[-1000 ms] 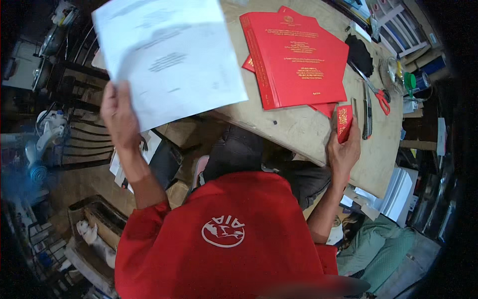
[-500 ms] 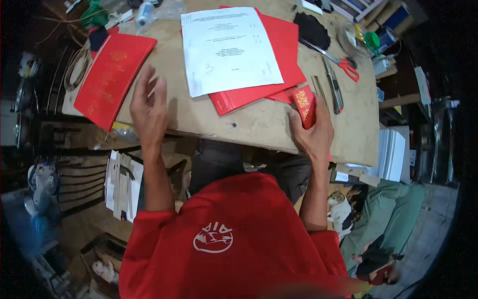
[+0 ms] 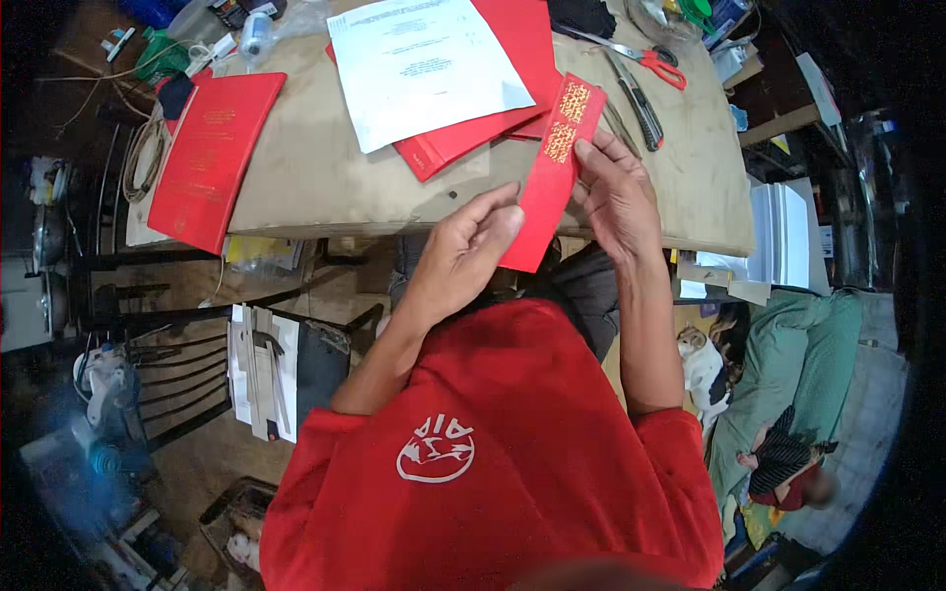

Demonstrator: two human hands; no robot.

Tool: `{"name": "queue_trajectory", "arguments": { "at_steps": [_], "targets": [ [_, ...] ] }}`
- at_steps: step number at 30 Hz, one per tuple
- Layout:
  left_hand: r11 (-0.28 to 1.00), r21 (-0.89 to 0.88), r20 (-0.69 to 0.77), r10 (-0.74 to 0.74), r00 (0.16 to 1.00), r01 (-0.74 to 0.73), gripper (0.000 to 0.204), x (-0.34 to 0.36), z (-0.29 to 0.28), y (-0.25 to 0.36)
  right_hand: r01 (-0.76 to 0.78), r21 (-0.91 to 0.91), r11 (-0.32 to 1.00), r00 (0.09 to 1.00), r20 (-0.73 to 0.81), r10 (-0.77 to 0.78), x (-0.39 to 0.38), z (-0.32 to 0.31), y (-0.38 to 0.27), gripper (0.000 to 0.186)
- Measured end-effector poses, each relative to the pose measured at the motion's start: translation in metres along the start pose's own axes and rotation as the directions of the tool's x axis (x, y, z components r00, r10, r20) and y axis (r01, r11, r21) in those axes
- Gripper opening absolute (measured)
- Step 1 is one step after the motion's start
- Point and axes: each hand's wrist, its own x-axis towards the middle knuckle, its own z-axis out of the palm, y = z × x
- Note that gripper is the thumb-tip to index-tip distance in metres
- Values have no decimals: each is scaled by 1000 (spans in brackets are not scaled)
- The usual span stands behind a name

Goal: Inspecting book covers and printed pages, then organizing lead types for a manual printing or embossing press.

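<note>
A long red strip [image 3: 547, 212] with gold lettering at its far end is held slantwise over the table's near edge. My right hand [image 3: 623, 202] grips its right side, thumb on top and fingers behind. At the strip's lower left edge, my left hand [image 3: 458, 256] closes with thumb and bent fingers; how firmly it grips cannot be made out. Beyond the strip, a printed white sheet [image 3: 424, 79] lies on stacked red covers [image 3: 530, 49]. To the left, a red hardcover [image 3: 212, 148] with gold lettering rests near the table edge.
Right of the strip lie a box cutter [image 3: 639, 103] and red-handled scissors [image 3: 660, 67]. A clear jar with a green lid [image 3: 696, 12] stands at the far right of the table [image 3: 335, 187]. A dark chair [image 3: 182, 384] is at left; a person lies on green bedding [image 3: 788, 364] at right.
My right hand has lifted the red strip off the table edge and turned it so its length shows. My left hand has moved right from beside the hardcover to the strip.
</note>
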Motion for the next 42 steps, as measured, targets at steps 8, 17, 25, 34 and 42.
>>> {"name": "queue_trajectory", "arguments": {
  "at_steps": [8, 17, 25, 34, 42],
  "targets": [
    [985, 70, -77, 165, 983, -159, 38, -5, -10, 14, 150, -560, 815, 988, 57, -142, -25, -4, 3, 45],
    [986, 164, -121, 14, 993, 6, 30, 59, 8, 47, -20, -345, 938, 957, 265, 118, 21, -16, -17, 41],
    [628, 778, -223, 247, 943, 20, 33, 86, 31, 74, -137, -283, 949, 980, 99, 171, 76, -15, -57, 34],
    [414, 196, -980, 103, 168, 889, 44, -279, -42, 9, -422, -148, 895, 893, 101, 438, 108, -3, -104, 43],
    [169, -693, -685, 149, -714, 701, 52, -457, 166, -46, -420, -347, 839, 866, 123, 484, 110, 2, -174, 46]
  ]
}}
